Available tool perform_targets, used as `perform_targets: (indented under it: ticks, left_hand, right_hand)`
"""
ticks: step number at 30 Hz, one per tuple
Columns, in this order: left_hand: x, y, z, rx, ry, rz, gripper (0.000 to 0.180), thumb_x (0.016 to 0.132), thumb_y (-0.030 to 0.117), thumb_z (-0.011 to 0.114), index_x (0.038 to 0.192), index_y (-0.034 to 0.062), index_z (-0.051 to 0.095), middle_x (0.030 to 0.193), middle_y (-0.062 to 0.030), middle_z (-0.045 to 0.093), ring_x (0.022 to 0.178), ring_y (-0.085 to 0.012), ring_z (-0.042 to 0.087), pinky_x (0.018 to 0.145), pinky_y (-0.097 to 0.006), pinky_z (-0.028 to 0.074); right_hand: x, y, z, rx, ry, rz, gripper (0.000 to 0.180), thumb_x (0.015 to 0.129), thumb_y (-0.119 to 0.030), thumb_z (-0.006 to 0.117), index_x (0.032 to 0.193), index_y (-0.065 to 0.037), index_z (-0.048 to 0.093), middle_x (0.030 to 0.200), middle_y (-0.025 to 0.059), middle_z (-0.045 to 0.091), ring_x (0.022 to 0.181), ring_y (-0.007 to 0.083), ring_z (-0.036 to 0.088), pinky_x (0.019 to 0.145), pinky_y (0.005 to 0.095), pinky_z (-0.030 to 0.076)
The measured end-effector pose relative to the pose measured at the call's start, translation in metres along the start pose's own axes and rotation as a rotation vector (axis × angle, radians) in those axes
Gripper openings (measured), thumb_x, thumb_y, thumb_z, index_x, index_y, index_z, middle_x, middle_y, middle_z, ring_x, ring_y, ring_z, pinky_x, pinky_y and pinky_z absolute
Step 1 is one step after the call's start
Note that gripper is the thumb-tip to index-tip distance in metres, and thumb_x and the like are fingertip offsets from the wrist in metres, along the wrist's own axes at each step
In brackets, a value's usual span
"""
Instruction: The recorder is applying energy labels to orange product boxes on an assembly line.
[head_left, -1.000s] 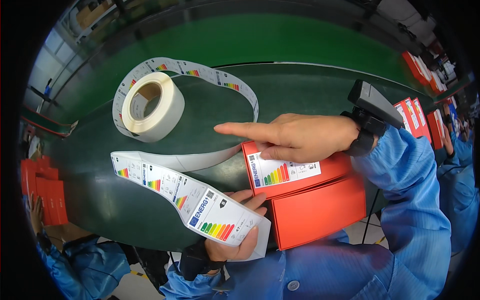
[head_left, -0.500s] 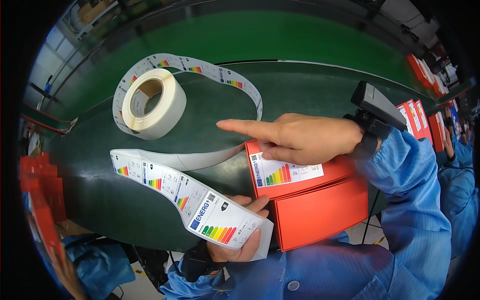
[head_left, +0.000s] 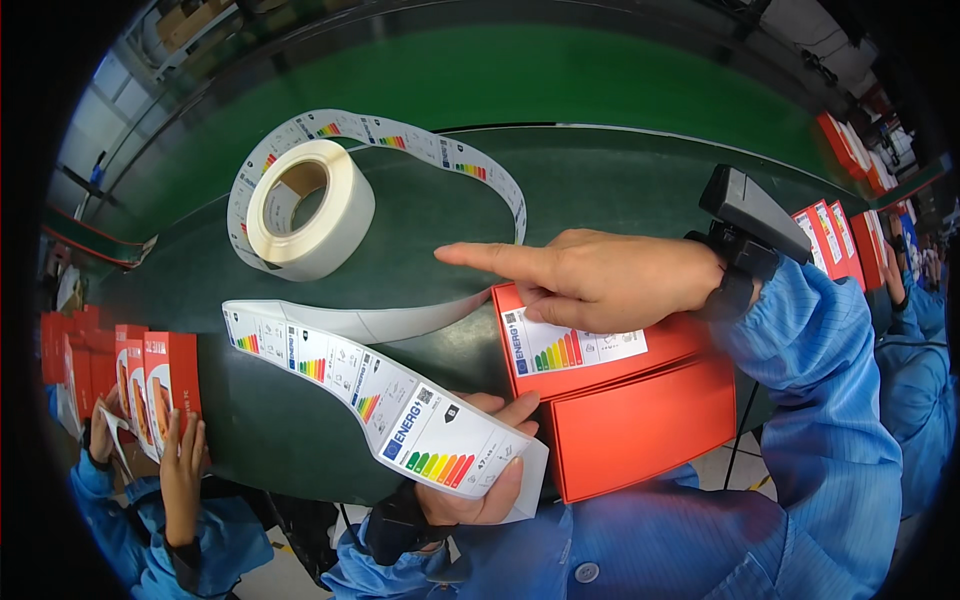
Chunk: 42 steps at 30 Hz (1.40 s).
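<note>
By the left end of the bench [head_left: 420, 205], more upright red boxes [head_left: 180, 362] now show at a co-worker's hands [head_left: 183, 480]; the person's own work stays unchanged. The left hand [head_left: 462, 504] pinches the label strip [head_left: 432, 447] at the near edge. The right hand [head_left: 620, 277], index out, covers part of the labelled red box [head_left: 677, 336], beside the plain red box [head_left: 645, 430]; I can't tell whether its tucked fingers grip anything. Farther back lies the label roll [head_left: 345, 232], its loose loop crowding the labelled box.

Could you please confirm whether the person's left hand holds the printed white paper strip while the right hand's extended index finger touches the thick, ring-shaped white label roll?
Not quite: in the head view, the right hand's extended index finger stops short of the thick, ring-shaped white label roll, with dark green surface between them. The left hand does hold the printed white paper strip.
</note>
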<state>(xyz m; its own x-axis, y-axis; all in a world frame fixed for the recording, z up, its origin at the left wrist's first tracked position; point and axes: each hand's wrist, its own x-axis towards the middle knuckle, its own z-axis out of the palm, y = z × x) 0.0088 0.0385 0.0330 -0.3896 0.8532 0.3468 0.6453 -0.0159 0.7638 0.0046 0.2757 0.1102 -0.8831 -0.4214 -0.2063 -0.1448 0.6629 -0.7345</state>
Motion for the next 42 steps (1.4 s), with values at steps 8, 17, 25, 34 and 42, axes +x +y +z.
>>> perform_targets:
  ticks: [8, 17, 25, 34, 42]
  left_hand:
    - [0.000, -0.001, 0.002, -0.037, 0.025, -0.017, 0.030, 0.074, 0.011, 0.051, 0.099, -0.0022, 0.061, 0.110, -0.0101, 0.058, 0.098, -0.0239, 0.044, 0.086, -0.035, 0.034]
    - [-0.002, 0.003, 0.027, -0.503, 0.236, -0.087, 0.037, 0.076, 0.003, 0.049, 0.110, -0.0099, 0.048, 0.104, -0.0196, 0.053, 0.091, -0.0242, 0.053, 0.075, -0.030, 0.048]
    - [-0.004, -0.006, 0.017, -0.404, 0.112, -0.010, 0.035, 0.078, -0.002, 0.046, 0.110, -0.0118, 0.041, 0.114, -0.0292, 0.049, 0.094, -0.0285, 0.057, 0.078, -0.034, 0.049]
    - [-0.006, -0.003, 0.009, -0.435, 0.146, -0.109, 0.032, 0.083, 0.000, 0.043, 0.114, -0.0082, 0.043, 0.112, -0.0222, 0.053, 0.100, -0.0252, 0.056, 0.086, -0.034, 0.043]
    - [-0.032, 0.028, 0.001, -0.361, 0.158, -0.282, 0.029, 0.082, 0.003, 0.053, 0.111, -0.0040, 0.050, 0.104, -0.0138, 0.056, 0.095, -0.0224, 0.056, 0.079, -0.030, 0.042]
  right_hand:
    - [0.002, 0.005, 0.002, -0.064, 0.035, -0.063, 0.065, 0.081, -0.004, 0.045, 0.138, -0.016, 0.017, 0.055, 0.0161, 0.047, 0.048, 0.0289, 0.048, 0.049, 0.0392, 0.038]
    - [-0.008, 0.000, 0.024, -0.707, 0.222, -0.155, 0.055, 0.081, -0.009, 0.048, 0.133, -0.013, 0.032, 0.066, 0.0144, 0.054, 0.047, 0.0275, 0.053, 0.045, 0.0382, 0.042]
    - [-0.025, 0.026, 0.043, -0.880, 0.592, 0.025, 0.045, 0.078, -0.038, 0.054, 0.118, -0.018, 0.050, 0.081, 0.0057, 0.051, 0.077, 0.0208, 0.049, 0.057, 0.0345, 0.038]
    - [-0.029, -0.004, 0.036, -0.452, 0.746, -0.248, 0.034, 0.077, -0.026, 0.062, 0.105, -0.009, 0.056, 0.094, 0.0079, 0.049, 0.090, 0.0243, 0.048, 0.075, 0.0342, 0.042]
    - [-0.022, -0.047, 0.061, 0.157, 0.367, -0.420, 0.032, 0.081, -0.023, 0.058, 0.106, -0.003, 0.055, 0.093, 0.0104, 0.051, 0.089, 0.0255, 0.052, 0.075, 0.0338, 0.044]
